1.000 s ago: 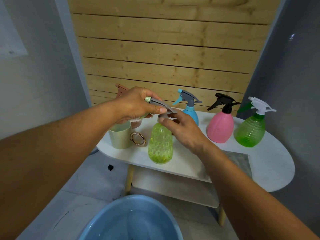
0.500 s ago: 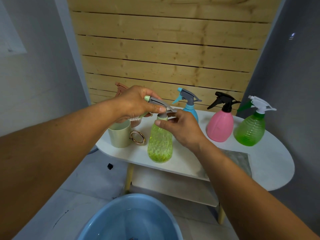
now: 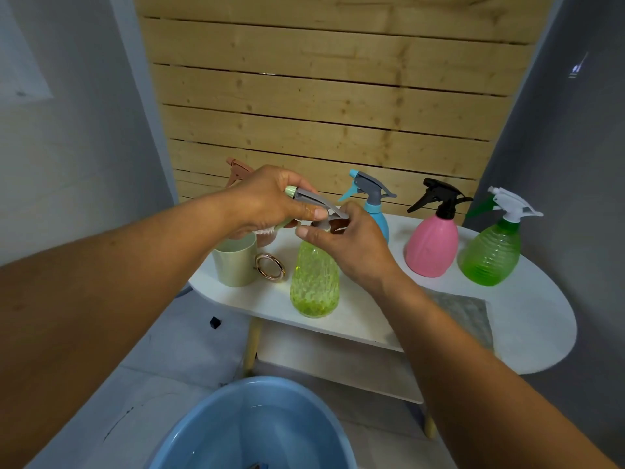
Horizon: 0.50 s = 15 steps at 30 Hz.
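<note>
A yellow-green textured spray bottle [image 3: 314, 286] stands upright near the front edge of the white oval table [image 3: 527, 336]. Its grey trigger head [image 3: 313, 199] with a pale green nozzle sits on the neck. My left hand [image 3: 267, 201] grips that trigger head from the left, thumb along its side. My right hand [image 3: 351, 245] pinches the grey collar at the bottle's neck, with its fingers curled around it.
A pale green mug [image 3: 235, 262] and a gold ring [image 3: 270, 267] lie left of the bottle. Blue [image 3: 373, 211], pink [image 3: 431, 248] and green [image 3: 490, 258] spray bottles line the back. A grey cloth [image 3: 463, 313] lies at right. A blue basin [image 3: 253, 428] sits on the floor below.
My right hand has slid down from the trigger head onto the neck collar and turned slightly. The left hand and the bottle stay about where they were.
</note>
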{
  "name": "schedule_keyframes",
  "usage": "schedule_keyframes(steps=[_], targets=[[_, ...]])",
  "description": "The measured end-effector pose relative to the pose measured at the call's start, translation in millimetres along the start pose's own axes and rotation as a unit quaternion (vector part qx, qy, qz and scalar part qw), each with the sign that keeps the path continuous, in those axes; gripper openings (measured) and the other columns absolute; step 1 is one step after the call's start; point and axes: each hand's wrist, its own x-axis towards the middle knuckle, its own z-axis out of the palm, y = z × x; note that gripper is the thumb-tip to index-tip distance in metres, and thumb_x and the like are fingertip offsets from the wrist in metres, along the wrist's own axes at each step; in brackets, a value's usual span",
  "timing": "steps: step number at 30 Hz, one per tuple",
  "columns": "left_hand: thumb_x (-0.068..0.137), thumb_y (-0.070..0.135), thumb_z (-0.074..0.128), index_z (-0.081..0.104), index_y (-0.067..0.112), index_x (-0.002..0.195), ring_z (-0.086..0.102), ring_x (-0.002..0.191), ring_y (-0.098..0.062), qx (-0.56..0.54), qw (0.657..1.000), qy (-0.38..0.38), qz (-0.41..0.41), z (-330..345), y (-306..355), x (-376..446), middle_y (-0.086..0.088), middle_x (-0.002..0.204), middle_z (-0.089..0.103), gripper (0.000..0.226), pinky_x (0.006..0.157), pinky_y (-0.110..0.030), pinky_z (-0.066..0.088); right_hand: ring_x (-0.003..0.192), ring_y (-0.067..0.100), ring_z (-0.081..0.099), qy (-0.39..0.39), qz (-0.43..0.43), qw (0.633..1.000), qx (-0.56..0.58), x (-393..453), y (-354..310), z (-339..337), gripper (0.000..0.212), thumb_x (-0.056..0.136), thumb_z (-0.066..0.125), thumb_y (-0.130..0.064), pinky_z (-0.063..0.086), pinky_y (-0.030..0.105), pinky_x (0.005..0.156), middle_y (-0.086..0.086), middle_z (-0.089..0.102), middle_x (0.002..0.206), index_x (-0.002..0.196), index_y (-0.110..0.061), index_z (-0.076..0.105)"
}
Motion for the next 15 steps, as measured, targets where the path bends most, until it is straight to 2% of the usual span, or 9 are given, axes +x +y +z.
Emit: schedule_keyframes(steps=[3, 6, 9, 11, 13, 15], targets=[[0.074, 0.023, 0.089, 0.074, 0.025, 0.093, 0.063, 0.073, -0.012, 0.002, 1.000, -0.001, 0.001, 0, 0, -1, -0.001, 0.087, 0.072, 0.025, 0.064, -0.023, 0.054, 0.097, 0.010, 0.070, -0.076, 0.014, 0.997, 0.018, -1, -2, -11, 0.040, 0.081, 0.080, -0.042, 0.057, 0.041, 0.094, -0.011, 0.071, 0.106, 0.115, -0.029, 0.063], [0.074, 0.022, 0.090, 0.074, 0.026, 0.092, 0.062, 0.066, -0.009, -0.005, 1.000, -0.006, -0.003, 0, 1, -1, 0.002, 0.082, 0.070, 0.024, 0.058, -0.020, 0.052, 0.093, 0.013, 0.073, -0.100, 0.006, 0.993, 0.056, 1, 2, -21, 0.027, 0.084, 0.081, -0.030, 0.058, 0.041, 0.094, -0.004, 0.077, 0.097, 0.109, -0.023, 0.074], [0.073, 0.023, 0.090, 0.075, 0.025, 0.093, 0.060, 0.068, -0.009, -0.007, 1.000, -0.002, -0.003, -1, 0, -1, 0.004, 0.079, 0.070, 0.025, 0.063, -0.024, 0.054, 0.084, 0.016, 0.071, -0.018, -0.008, 1.000, -0.013, 1, 2, -10, 0.037, 0.072, 0.087, -0.046, 0.058, 0.040, 0.080, -0.004, 0.074, 0.089, 0.097, -0.023, 0.071], [0.072, 0.024, 0.091, 0.075, 0.024, 0.095, 0.063, 0.074, -0.012, -0.007, 1.000, -0.003, -0.002, -1, -2, 0, -0.003, 0.086, 0.075, 0.028, 0.075, -0.034, 0.058, 0.085, 0.015, 0.069, 0.015, -0.003, 0.998, -0.053, -1, -1, -4, 0.049, 0.066, 0.085, -0.058, 0.058, 0.041, 0.078, -0.007, 0.071, 0.090, 0.096, -0.026, 0.064], [0.070, 0.024, 0.092, 0.076, 0.023, 0.096, 0.065, 0.081, -0.015, -0.003, 1.000, -0.003, -0.003, -1, -1, -2, -0.012, 0.099, 0.078, 0.030, 0.088, -0.047, 0.058, 0.088, 0.013, 0.069, -0.009, -0.003, 0.999, -0.052, -1, -3, -6, 0.051, 0.068, 0.083, -0.060, 0.059, 0.044, 0.080, -0.009, 0.070, 0.096, 0.101, -0.028, 0.062], [0.069, 0.024, 0.092, 0.077, 0.023, 0.093, 0.065, 0.079, -0.016, -0.006, 1.000, -0.004, -0.004, -1, -2, -3, -0.013, 0.097, 0.077, 0.028, 0.091, -0.051, 0.057, 0.089, 0.012, 0.071, -0.057, -0.002, 0.998, -0.042, -1, -4, -13, 0.044, 0.076, 0.083, -0.049, 0.060, 0.047, 0.084, -0.011, 0.071, 0.103, 0.110, -0.027, 0.063]])
